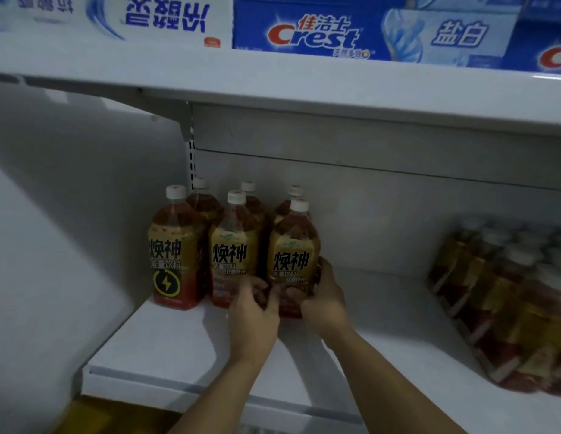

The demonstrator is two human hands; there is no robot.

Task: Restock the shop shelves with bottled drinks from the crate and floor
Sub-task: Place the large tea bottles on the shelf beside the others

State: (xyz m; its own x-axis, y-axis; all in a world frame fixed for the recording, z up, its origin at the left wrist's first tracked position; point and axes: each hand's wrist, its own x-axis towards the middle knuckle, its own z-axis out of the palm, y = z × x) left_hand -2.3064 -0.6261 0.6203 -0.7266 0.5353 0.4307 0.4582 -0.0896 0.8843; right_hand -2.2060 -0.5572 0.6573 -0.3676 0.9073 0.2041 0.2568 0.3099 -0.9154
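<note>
Shelf white, bottles upright; left grip and right grip curled round front-right bottle; toothpaste boxes above.

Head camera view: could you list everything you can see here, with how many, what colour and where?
upright bottles: six, amber drink, gold-and-red labels, white caps; left rear of the lower shelf
bundled bottles: count unclear, similar colours, blurred; far right of the lower shelf
toothpaste boxes: several, blue and white; upper shelf
lower shelf: one, white
upper shelf: one, white
left hand: grips the front right bottle low down
right hand: grips the same bottle's right side
</note>
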